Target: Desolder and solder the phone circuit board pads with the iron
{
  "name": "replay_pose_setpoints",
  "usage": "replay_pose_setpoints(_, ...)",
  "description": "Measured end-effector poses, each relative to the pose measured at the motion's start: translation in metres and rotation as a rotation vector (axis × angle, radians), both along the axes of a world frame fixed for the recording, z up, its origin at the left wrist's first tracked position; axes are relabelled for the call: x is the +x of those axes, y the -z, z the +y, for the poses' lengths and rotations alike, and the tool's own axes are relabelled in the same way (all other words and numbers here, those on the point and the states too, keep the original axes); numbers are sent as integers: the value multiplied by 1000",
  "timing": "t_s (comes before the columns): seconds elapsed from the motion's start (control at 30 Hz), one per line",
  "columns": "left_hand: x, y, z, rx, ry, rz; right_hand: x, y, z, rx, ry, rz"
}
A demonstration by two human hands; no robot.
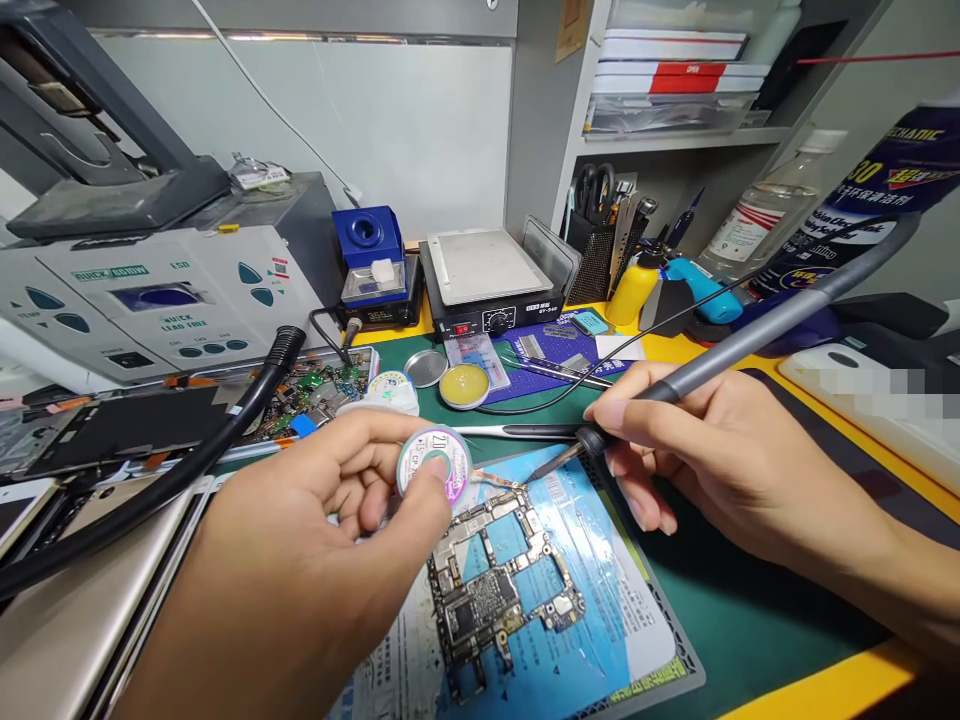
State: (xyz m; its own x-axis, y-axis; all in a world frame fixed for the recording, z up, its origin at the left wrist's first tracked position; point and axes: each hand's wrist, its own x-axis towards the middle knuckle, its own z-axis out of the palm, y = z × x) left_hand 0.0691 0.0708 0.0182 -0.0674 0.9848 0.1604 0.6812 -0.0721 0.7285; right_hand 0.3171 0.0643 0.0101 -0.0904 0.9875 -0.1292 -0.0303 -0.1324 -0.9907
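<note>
My left hand [330, 540] pinches a small round spool of desoldering braid [433, 462] between thumb and fingers. A short copper strip of the braid runs out to the right, over the top edge of a phone circuit board [491, 590]. In my right hand [697, 450] is a soldering iron [720, 350], held like a pen. Its tip points down to the left and meets or nearly meets the braid's end; exact contact is too small to tell. The board lies on a blue and white printed sheet [592, 610].
A tin of yellow paste [463, 385] and a white-and-black tool [517, 432] lie behind the board. The iron's cable [637, 335] crosses the mat. At left are a hot-air station [165, 290], a black hose [255, 400] and stacked phones [97, 600]. A heating plate [491, 270] stands behind.
</note>
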Motion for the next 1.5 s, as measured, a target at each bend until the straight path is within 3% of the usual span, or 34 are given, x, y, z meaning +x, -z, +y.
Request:
replay_pose_setpoints(0.57, 2, 6, 1, 28, -44, 14, -6, -5, 1, -24, 79, -57)
replay_pose_setpoints(0.8, -5, 5, 3, -30, 74, 25, -5, -1, 3, -37, 51, 2)
replay_pose_setpoints(1.1, 11, 5, 5, 55, -46, 6, -6, -2, 4, -24, 79, 67)
replay_pose_setpoints(1.5, -4, 9, 2, 26, 58, 37, -7, -2, 4, -53, 62, 55)
